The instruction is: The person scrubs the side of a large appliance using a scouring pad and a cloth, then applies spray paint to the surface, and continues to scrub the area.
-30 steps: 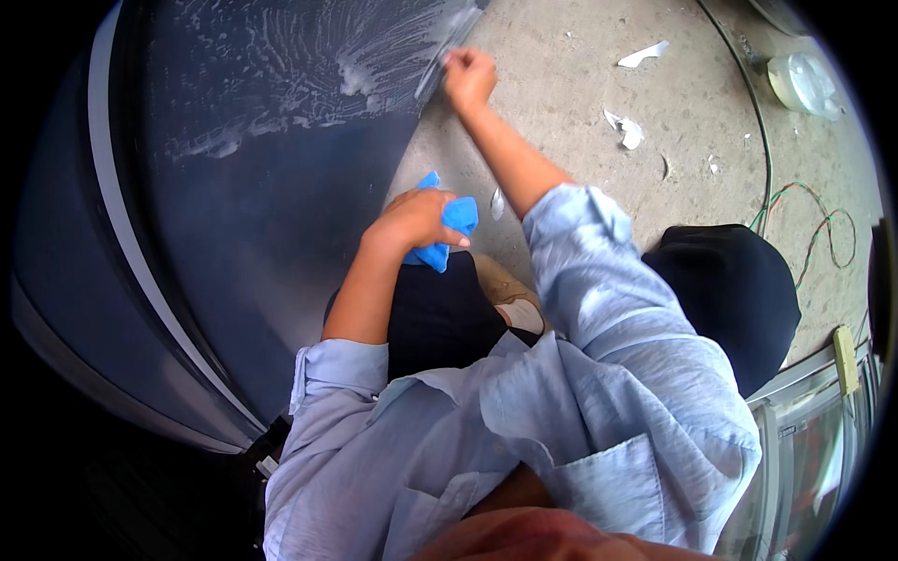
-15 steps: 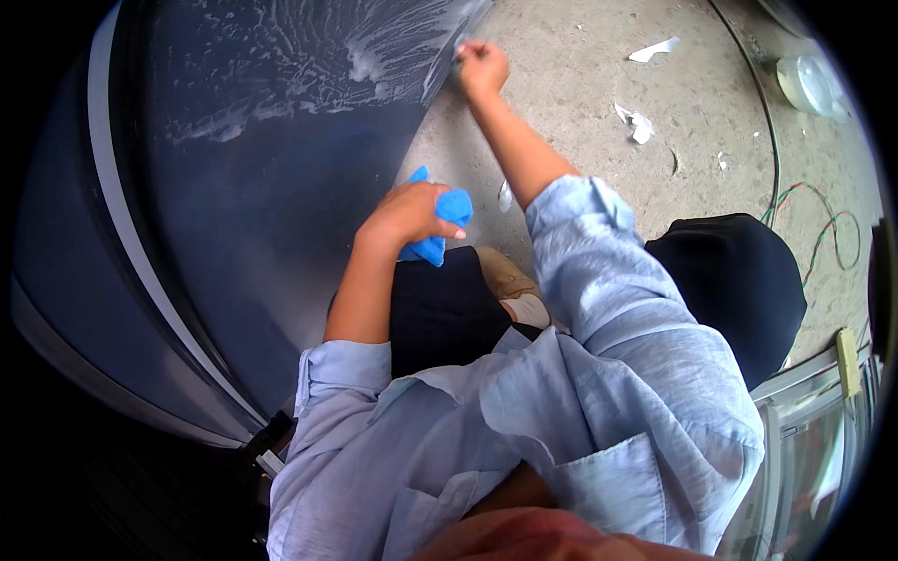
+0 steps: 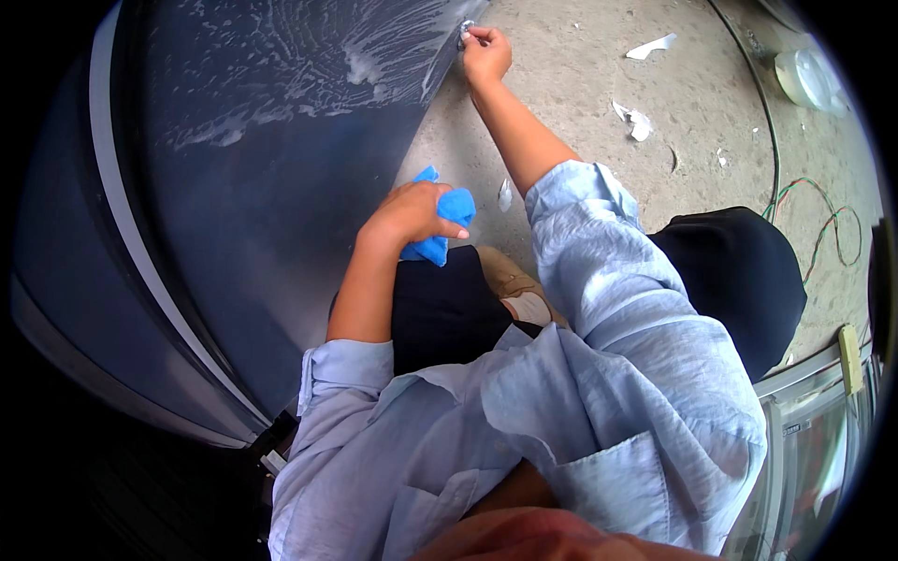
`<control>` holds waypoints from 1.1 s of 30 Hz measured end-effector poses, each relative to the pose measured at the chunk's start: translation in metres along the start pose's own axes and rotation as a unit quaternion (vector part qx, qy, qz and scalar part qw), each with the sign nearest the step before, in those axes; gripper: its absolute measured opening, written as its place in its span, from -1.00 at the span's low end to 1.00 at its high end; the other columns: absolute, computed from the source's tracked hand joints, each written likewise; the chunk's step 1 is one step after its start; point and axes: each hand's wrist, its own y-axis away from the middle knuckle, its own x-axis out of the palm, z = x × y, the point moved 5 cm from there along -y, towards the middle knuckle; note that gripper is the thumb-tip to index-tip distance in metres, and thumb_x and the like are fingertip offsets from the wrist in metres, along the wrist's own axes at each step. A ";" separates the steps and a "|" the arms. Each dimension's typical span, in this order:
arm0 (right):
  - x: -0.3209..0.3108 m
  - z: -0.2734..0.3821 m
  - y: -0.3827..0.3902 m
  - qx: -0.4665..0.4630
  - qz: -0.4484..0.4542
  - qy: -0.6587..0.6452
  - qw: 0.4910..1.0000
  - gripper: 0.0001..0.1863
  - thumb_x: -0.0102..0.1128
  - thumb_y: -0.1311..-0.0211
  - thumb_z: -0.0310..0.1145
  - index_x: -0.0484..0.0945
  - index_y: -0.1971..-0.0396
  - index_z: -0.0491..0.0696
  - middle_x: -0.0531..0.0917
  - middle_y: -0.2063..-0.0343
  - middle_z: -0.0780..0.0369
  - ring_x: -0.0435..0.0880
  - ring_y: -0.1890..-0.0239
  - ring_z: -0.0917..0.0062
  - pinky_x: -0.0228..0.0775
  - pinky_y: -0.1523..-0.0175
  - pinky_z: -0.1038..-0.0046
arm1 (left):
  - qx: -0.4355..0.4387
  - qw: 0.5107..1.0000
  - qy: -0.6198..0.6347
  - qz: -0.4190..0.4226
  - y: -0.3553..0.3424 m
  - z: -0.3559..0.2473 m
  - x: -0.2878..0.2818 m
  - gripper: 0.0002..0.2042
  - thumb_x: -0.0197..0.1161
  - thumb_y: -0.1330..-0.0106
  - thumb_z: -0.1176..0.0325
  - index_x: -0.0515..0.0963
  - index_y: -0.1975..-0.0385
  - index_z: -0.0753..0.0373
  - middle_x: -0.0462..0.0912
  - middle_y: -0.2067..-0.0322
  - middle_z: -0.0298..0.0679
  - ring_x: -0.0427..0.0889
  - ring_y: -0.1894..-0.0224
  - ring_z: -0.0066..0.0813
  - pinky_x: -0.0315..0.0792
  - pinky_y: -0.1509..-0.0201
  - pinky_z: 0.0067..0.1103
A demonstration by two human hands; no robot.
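Note:
On the left stands a large dark blue-grey panel [image 3: 281, 215], its upper part covered with whitish, foamy wet streaks [image 3: 360, 65]. My right hand [image 3: 486, 58] reaches to the panel's upper right edge. Its fingers pinch a small crumpled silvery wad [image 3: 465, 34], whose exact kind I cannot make out. Nearer to me, my left hand [image 3: 407, 213] is closed round a folded blue cloth [image 3: 456, 208]. The cloth's ends stick out above and below the fingers, beside the panel's lower right edge.
White torn scraps [image 3: 640, 125] lie on the rough concrete floor [image 3: 580, 84]. A dark hose [image 3: 762, 103] runs along the right, past a clear round container [image 3: 804, 79] and a thin red-green cord [image 3: 832, 224]. Framed glass panes [image 3: 795, 449] stand at the lower right.
My right hand has moved slightly up along the panel's edge, and the silvery wad shows more clearly. My left hand with the blue cloth has barely shifted.

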 end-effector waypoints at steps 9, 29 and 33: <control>-0.005 -0.009 0.028 -0.035 0.049 0.076 0.995 -0.98 0.31 0.02 -0.51 0.65 0.54 -0.07 0.65 0.43 0.12 0.63 0.33 0.31 0.46 0.13 0.33 | -0.008 1.000 -0.013 0.009 -0.004 -0.007 -0.006 -0.33 0.53 0.15 -0.06 0.60 0.03 0.21 0.66 0.11 -0.01 0.61 -0.01 -0.03 0.44 -0.10 -0.29; -0.002 0.102 0.016 -0.231 -0.036 0.040 0.971 -0.88 0.17 -0.02 -0.57 0.63 0.56 -0.02 0.59 0.44 0.15 0.59 0.30 0.24 0.43 0.15 0.32 | 0.003 1.000 -0.022 0.013 -0.005 -0.010 -0.005 -0.32 0.53 0.14 -0.03 0.59 -0.02 0.20 0.64 0.05 -0.01 0.59 -0.06 -0.04 0.43 -0.13 -0.31; 0.000 0.097 0.087 -0.146 0.087 0.006 0.985 -0.88 0.17 0.01 -0.59 0.63 0.57 -0.03 0.58 0.43 0.18 0.59 0.32 0.27 0.45 0.16 0.31 | 0.031 0.999 -0.033 0.001 -0.007 -0.011 -0.003 -0.30 0.53 0.13 -0.02 0.57 -0.05 0.22 0.64 0.04 0.00 0.58 -0.08 -0.05 0.42 -0.15 -0.31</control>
